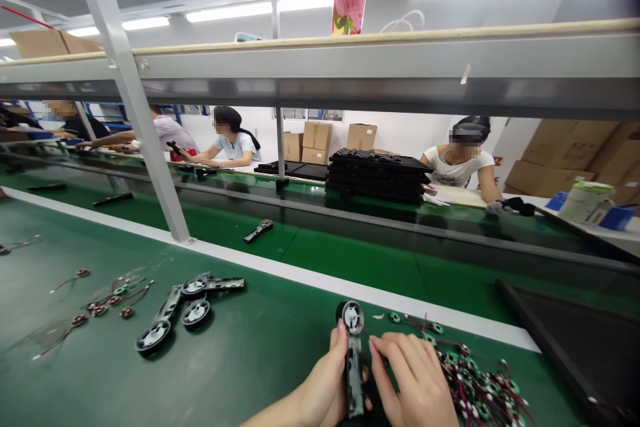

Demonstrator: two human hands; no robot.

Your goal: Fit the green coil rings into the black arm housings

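The left hand (325,390) sits at the bottom centre of the frame, closed around a black part (353,360). Its thumb lies up the left edge of the part, with the tip just below the round head.

The right hand (417,383) is just right of the part. Its fingers (387,350) are bent, with their tips against the right edge of the part. Whether they pinch anything cannot be determined.

The black part is a narrow, flat plastic bar held upright above the green mat (260,360). Its top end widens into 1 round black housing that holds a pale grey wheel with spokes. The lower end is hidden between the hands.

A pile of small green discs with red wires (475,390) lies on the mat at lower right, touching the right hand's side. More discs trail toward the upper left of the pile.

At lower left, several similar bars with round ends (187,303) lie flat on the mat, overlapping. Left of them, small brown coils with thin wires (103,303) lie scattered.

A black tray (575,340) occupies the lower right corner. A white strip (280,270) separates the mat from a green belt (350,253), where 1 black tool (259,230) lies. A stack of black trays (377,177) stands at centre, with other people seated beyond it.
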